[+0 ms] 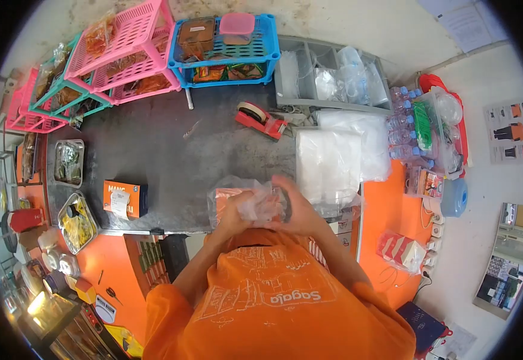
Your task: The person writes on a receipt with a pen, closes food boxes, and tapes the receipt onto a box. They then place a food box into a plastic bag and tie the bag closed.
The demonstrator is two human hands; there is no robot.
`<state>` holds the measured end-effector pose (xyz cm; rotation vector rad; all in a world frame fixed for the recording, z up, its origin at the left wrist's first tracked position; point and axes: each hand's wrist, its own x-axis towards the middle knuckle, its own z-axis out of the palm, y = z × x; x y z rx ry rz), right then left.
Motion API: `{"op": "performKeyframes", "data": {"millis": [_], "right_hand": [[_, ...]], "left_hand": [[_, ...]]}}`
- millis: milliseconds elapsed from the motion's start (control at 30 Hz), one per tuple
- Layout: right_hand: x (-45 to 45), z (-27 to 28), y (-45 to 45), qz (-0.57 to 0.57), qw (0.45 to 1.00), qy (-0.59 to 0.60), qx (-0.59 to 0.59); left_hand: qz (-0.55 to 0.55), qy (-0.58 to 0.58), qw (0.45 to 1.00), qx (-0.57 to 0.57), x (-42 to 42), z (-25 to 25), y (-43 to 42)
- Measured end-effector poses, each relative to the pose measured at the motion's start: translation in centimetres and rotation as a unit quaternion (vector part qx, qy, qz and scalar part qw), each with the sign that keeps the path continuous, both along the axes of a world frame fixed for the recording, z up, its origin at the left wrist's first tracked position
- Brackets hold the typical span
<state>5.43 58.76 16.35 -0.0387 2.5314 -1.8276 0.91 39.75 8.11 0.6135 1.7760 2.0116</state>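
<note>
Close to my body at the counter's front edge, a clear plastic bag (264, 207) is bunched between my hands. An orange box (227, 195) shows through the film, partly hidden behind my left hand. My left hand (236, 215) is closed on the gathered plastic. On the other side, my right hand (300, 211) curves round the bag with thumb and fingers on the film; its fingertips are partly hidden. Just right of it lies a stack of clear plastic bags (328, 162).
On the dark counter (153, 132) are a red tape dispenser (261, 120), an orange box with a receipt (124, 199) and foil trays (69, 162). Behind stand pink racks (120, 39), a blue rack (225, 54) and a grey divided tray (333, 75). Water bottles (402, 123) stand at the right.
</note>
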Motion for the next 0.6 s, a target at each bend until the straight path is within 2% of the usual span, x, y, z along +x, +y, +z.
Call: {"op": "performKeyframes", "data": {"millis": [33, 100, 133, 167, 200, 233, 267, 300, 333, 367, 400, 433, 500, 533, 600], "right_hand": [[-0.9, -0.6, -0.1, -0.001, 1.000, 0.000, 0.000], [-2.4, -3.5, -1.5, 0.080, 0.981, 0.135, 0.111], [-2.5, -5.6, -2.8, 0.110, 0.974, 0.163, 0.114], [-2.5, -8.7, -4.4, 0.120, 0.981, 0.139, 0.054], [-2.8, -12.6, -5.8, 0.109, 0.988, 0.097, -0.057], [-3.1, -18.3, -7.6, 0.073, 0.960, 0.012, -0.271], [-3.2, -21.2, -8.0, 0.044, 0.921, -0.017, -0.388], [-4.2, -20.7, -8.7, 0.024, 0.885, -0.028, -0.464], [-4.3, -20.0, -7.7, 0.061, 0.940, 0.073, -0.328], [-5.3, -15.1, -6.8, 0.065, 0.966, 0.189, -0.163], [-6.5, -9.8, -5.9, 0.041, 0.954, 0.296, -0.029], [-7.0, -7.2, -6.3, 0.036, 0.953, 0.301, -0.024], [-6.9, -4.0, -8.2, -0.093, 0.993, 0.057, 0.053], [-6.3, -3.2, -9.0, -0.095, 0.992, 0.056, 0.055], [-6.0, -2.3, -9.7, 0.074, 0.989, -0.084, 0.092]], "left_hand": [[-0.001, 0.000, 1.000, 0.000, -0.3, 1.3, 0.1], [-0.001, 0.012, 0.999, -0.051, -0.7, 3.4, 0.6], [-0.004, 0.012, 0.999, -0.053, -1.1, 3.7, 0.9], [-0.082, 0.066, 0.981, -0.161, -1.5, 4.1, 1.3], [-0.155, 0.123, 0.943, -0.266, -2.2, 4.4, 1.6], [-0.152, 0.133, 0.942, -0.267, -2.5, 4.8, 1.5], [-0.093, 0.196, 0.945, -0.244, -2.2, 5.1, 1.2], [-0.034, 0.257, 0.941, -0.217, -2.1, 5.7, 1.0], [-0.035, 0.262, 0.940, -0.215, -2.0, 6.4, 0.7], [0.051, 0.288, 0.935, -0.202, -2.2, 8.1, 0.3], [0.137, 0.313, 0.921, -0.185, -2.4, 9.0, 0.0], [0.134, 0.318, 0.921, -0.180, -2.5, 8.4, -0.4], [0.137, 0.365, 0.844, -0.369, -2.3, 5.5, -1.0], [0.122, 0.362, 0.825, -0.416, -2.3, 3.8, -0.7], [0.092, 0.320, 0.862, -0.382, -3.1, 0.5, 0.8]]}}
